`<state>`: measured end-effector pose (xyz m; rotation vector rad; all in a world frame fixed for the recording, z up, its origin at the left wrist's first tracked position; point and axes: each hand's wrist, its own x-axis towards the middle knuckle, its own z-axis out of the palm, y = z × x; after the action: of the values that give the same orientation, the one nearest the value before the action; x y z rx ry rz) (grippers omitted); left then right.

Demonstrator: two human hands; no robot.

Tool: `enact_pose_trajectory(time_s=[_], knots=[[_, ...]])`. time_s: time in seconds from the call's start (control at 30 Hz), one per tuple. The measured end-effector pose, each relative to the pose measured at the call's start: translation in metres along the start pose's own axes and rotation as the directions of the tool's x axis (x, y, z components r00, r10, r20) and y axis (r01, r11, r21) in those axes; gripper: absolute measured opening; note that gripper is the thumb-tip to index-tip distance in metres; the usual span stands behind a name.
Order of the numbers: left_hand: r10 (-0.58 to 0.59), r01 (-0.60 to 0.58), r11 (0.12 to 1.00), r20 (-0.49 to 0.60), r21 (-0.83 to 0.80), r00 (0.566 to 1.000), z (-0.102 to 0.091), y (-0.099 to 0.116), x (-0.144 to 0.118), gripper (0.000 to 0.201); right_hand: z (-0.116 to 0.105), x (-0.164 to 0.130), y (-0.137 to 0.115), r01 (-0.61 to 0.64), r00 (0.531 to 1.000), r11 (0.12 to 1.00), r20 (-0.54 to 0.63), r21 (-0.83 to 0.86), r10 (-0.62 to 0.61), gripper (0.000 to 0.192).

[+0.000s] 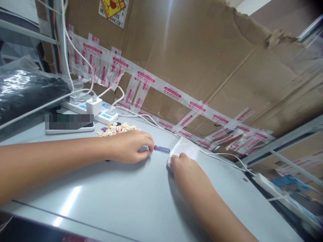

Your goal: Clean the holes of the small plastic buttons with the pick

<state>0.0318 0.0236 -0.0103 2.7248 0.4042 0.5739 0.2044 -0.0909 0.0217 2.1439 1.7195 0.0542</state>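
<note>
My left hand [135, 146] is closed in a pinch at the red-collared end of a small screwdriver [163, 149]. Its see-through purple handle points right, low over the grey table. My right hand [185, 168] has its fingers closed on the near left edge of a thin white sheet [188, 148], which looks like paper or a small bag. Behind my left wrist lies a heap of small cream, pink and purple pieces [121, 128], partly hidden by the hand. A dark bit peeks out below the wrist.
A white power strip [106, 117] with a plugged-in charger [94, 106] stands at the back left, beside a phone [69, 127]. White cables [148, 117] run along the taped cardboard wall [181, 60]. A dark plastic-wrapped bundle [30, 90] sits at far left.
</note>
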Motion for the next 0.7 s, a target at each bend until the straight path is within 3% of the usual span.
enact_pose_trajectory(time_s=[0.23,0.43,0.7], knots=[[-0.027,0.027,1.0,0.026,0.009,0.999,0.0,0.001,0.0,0.022,0.006,0.005,-0.001,-0.008,0.999,0.999,-0.048,0.041,0.01,0.036],[-0.04,0.04,0.999,0.044,0.001,0.998,-0.001,0.002,-0.001,0.022,0.01,0.008,0.0,0.051,0.993,0.999,-0.103,-0.008,-0.052,0.03],[-0.036,0.037,0.999,0.044,-0.006,0.998,0.0,0.001,0.0,0.022,0.004,0.003,0.0,0.087,0.995,0.995,-0.052,-0.039,-0.089,0.033]])
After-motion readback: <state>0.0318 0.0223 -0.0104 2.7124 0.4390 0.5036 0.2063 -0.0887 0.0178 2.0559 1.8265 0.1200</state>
